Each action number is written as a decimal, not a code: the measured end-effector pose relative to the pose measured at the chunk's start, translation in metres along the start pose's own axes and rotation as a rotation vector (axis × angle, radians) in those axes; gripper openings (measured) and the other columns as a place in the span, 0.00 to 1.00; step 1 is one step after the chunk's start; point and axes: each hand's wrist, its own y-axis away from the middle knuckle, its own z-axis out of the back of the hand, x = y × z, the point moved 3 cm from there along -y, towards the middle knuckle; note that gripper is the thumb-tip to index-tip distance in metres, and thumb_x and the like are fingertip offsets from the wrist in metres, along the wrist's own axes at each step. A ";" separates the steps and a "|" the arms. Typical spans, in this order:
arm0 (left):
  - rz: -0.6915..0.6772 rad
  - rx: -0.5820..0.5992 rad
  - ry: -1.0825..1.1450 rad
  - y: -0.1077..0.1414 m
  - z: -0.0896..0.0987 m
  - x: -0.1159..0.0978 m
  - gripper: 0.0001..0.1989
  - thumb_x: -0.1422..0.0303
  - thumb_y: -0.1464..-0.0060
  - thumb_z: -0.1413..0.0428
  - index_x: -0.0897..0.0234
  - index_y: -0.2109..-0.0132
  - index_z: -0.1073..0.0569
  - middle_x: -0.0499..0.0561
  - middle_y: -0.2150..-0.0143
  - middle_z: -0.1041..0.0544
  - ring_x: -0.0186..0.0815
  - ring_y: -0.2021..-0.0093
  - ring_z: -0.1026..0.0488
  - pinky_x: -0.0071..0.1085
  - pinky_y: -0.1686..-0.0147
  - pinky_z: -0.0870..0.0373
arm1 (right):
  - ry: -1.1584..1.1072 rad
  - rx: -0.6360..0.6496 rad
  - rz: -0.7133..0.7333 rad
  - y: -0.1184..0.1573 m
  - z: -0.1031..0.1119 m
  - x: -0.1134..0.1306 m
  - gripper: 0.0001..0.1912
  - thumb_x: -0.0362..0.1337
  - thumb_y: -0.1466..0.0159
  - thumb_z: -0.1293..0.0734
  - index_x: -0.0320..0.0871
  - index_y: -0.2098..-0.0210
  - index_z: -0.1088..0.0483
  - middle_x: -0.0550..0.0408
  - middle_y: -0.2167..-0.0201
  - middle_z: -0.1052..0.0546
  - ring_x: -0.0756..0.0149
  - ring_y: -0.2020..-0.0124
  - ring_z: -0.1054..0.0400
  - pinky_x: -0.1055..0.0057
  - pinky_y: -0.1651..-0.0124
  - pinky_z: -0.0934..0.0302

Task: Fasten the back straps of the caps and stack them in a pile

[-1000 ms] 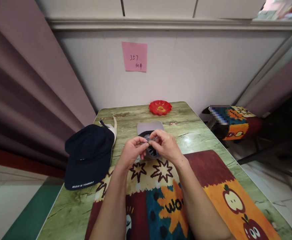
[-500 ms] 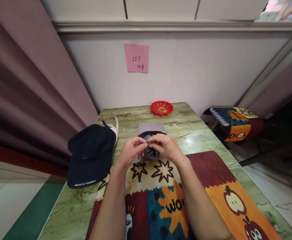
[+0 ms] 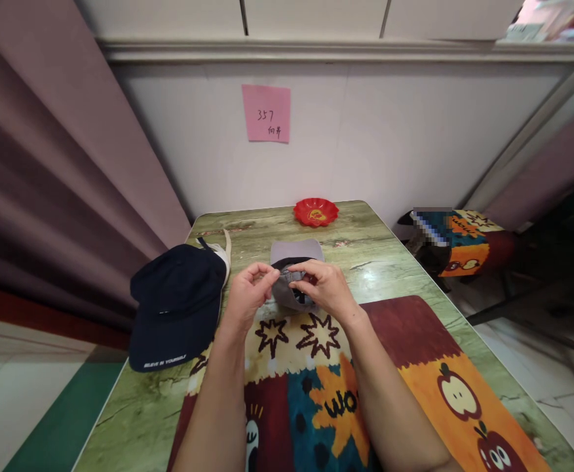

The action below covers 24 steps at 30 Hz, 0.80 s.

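Observation:
A grey cap (image 3: 297,250) lies with its inside facing up and its brim toward the wall, at the middle of the table. My left hand (image 3: 255,292) pinches the end of the cap's grey strap at the left. At the right, my right hand (image 3: 327,288) grips the strap (image 3: 294,276) near its buckle between thumb and fingers. The strap is raised over the cap's opening. A dark blue cap (image 3: 176,301) rests on the table's left side, with a light-coloured cap (image 3: 224,252) partly hidden behind it.
A red scalloped dish (image 3: 315,212) stands near the wall. A colourful mat (image 3: 409,328) covers the near part of the green marbled table (image 3: 375,262). A pink note (image 3: 266,113) is stuck on the wall. A covered stool (image 3: 468,242) stands beyond the table's right edge.
My hands have moved slightly apart, and more of the strap and its buckle shows between them. The view has shifted slightly.

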 end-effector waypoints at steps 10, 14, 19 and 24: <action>0.099 0.150 0.098 0.001 -0.014 0.011 0.16 0.58 0.55 0.34 0.65 0.70 0.28 0.42 0.84 0.33 0.24 0.85 0.43 0.21 0.85 0.50 | -0.015 -0.019 0.005 0.001 0.000 0.000 0.12 0.32 0.40 0.27 0.49 0.57 0.20 0.57 0.64 0.18 0.68 0.69 0.27 0.72 0.62 0.36; 0.084 0.116 0.081 -0.001 -0.007 0.010 0.15 0.59 0.55 0.34 0.65 0.71 0.29 0.42 0.83 0.33 0.24 0.85 0.43 0.21 0.84 0.50 | 0.005 -0.017 0.006 0.000 0.001 0.000 0.11 0.34 0.40 0.27 0.49 0.57 0.21 0.56 0.64 0.19 0.68 0.70 0.28 0.72 0.63 0.37; 0.076 0.073 0.033 -0.001 0.001 0.007 0.14 0.61 0.55 0.35 0.65 0.72 0.28 0.41 0.84 0.34 0.24 0.85 0.43 0.22 0.83 0.48 | 0.018 -0.006 0.002 0.000 0.000 0.001 0.11 0.36 0.41 0.26 0.49 0.58 0.21 0.58 0.66 0.19 0.69 0.70 0.29 0.73 0.64 0.39; 0.067 0.060 0.013 0.000 0.007 0.004 0.12 0.62 0.55 0.35 0.64 0.72 0.29 0.41 0.85 0.35 0.25 0.84 0.43 0.22 0.83 0.49 | 0.056 -0.015 -0.041 0.001 0.000 -0.001 0.10 0.37 0.41 0.26 0.49 0.59 0.22 0.59 0.69 0.20 0.68 0.72 0.29 0.72 0.65 0.39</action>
